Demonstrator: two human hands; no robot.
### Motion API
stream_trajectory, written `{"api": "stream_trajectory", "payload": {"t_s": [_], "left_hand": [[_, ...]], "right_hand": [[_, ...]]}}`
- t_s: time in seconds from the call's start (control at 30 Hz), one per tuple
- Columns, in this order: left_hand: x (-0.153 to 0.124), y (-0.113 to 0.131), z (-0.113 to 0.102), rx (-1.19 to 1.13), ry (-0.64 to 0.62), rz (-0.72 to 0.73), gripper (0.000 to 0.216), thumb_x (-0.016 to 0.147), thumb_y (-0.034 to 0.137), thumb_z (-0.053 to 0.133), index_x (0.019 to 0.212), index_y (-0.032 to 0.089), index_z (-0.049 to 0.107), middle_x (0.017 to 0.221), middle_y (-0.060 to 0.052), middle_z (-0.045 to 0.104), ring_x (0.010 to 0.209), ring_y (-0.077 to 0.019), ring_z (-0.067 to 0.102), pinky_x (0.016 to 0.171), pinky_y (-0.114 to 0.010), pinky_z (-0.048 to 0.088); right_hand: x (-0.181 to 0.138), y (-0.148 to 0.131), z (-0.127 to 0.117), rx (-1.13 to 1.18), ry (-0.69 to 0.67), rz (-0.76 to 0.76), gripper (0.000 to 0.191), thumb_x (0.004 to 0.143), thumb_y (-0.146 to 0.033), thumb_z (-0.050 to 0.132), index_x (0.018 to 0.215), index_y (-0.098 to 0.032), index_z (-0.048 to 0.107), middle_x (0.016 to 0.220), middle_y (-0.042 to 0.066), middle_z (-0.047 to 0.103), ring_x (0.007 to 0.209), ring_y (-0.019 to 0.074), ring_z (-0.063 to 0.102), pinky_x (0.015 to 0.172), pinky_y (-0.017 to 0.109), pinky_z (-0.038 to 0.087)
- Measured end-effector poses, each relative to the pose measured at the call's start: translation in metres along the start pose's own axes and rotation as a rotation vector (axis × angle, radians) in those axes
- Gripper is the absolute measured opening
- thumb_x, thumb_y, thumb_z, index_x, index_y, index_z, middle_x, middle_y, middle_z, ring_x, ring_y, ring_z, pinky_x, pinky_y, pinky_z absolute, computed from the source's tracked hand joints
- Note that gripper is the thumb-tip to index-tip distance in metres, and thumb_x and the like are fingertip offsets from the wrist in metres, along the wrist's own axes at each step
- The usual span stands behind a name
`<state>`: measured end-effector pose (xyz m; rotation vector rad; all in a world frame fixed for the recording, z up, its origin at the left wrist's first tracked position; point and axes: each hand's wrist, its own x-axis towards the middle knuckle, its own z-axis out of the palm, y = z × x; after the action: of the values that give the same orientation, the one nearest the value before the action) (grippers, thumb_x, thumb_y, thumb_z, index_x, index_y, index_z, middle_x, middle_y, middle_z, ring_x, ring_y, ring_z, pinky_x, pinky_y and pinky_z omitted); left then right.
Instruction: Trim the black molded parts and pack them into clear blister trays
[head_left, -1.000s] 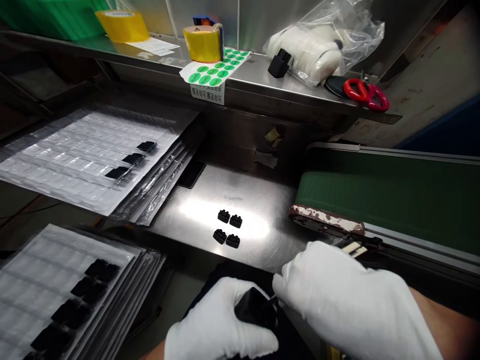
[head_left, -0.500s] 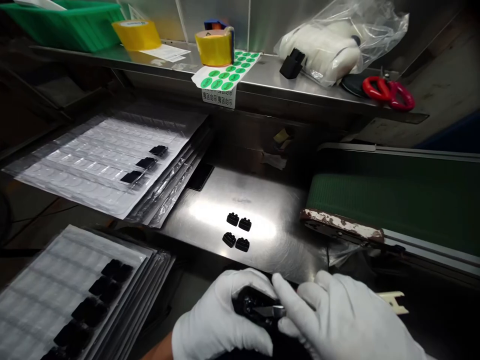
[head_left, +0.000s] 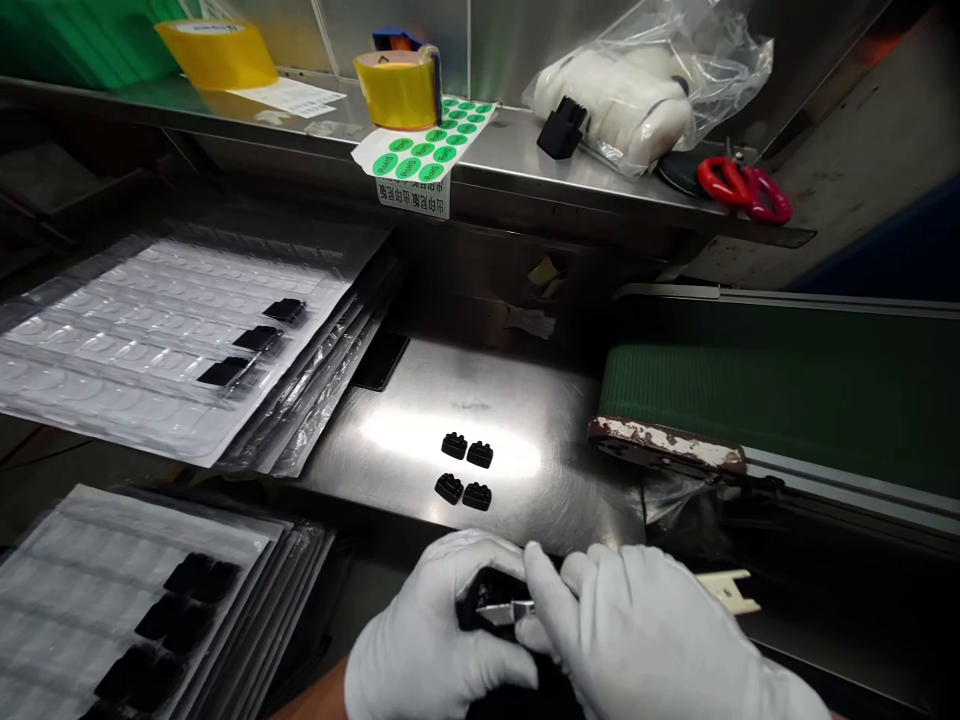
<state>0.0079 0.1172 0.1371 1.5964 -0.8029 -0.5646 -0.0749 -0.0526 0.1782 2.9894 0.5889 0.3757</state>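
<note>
A glossy steel worktop [head_left: 465,400] catches bright overhead glare. Behind runs a steel shelf [head_left: 525,160]; a green conveyor belt [head_left: 787,400] sits right

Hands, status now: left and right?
Left hand: closed around a small black part.
Right hand: closed on a small blade, its tip at the part.

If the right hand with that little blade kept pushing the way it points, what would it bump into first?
The right hand points its small blade leftward, at the black part gripped in the left hand. It would likely meet that part first, then the left hand's fingers; depth is hard to judge.
</note>
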Motion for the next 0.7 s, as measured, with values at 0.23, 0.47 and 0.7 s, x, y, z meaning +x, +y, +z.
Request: {"api": "stream_trajectory", "payload": {"t_s": [0.23,0.47,0.7], "left_hand": [[-0.003,-0.018,0.015,-0.028,0.190,0.020,0.032,0.070,0.044,0.081,0.086,0.020,0.068,0.087,-0.001,0.071,0.079,-0.0185,0.065,0.078,-0.029,0.052],[-0.006,-0.033,0.013,0.005,0.249,0.227,0.035,0.074,0.042,0.078,0.103,0.027,0.067,0.096,-0.001,0.072,0.089,-0.0198,0.067,0.084,-0.031,0.055],[-0.022,-0.055,-0.016,0.119,0.308,0.276,0.044,0.072,0.032,0.082,0.111,0.028,0.065,0.108,-0.003,0.071,0.107,-0.0240,0.064,0.100,-0.039,0.050]], "right_hand": [[0.013,-0.006,0.013,-0.109,-0.020,0.029,0.038,0.070,-0.031,0.071,0.103,-0.012,0.069,0.050,0.002,0.059,0.035,0.0204,0.051,0.035,0.036,0.023],[0.017,0.033,0.005,0.453,-0.438,0.096,0.029,0.094,-0.042,0.046,0.108,-0.025,0.065,0.068,0.000,0.066,0.053,0.0185,0.058,0.045,0.030,0.034],[0.012,0.074,0.153,0.813,-0.395,0.807,0.038,0.092,-0.040,0.043,0.083,-0.015,0.070,0.072,0.006,0.068,0.071,0.0205,0.063,0.070,0.032,0.050]]}}
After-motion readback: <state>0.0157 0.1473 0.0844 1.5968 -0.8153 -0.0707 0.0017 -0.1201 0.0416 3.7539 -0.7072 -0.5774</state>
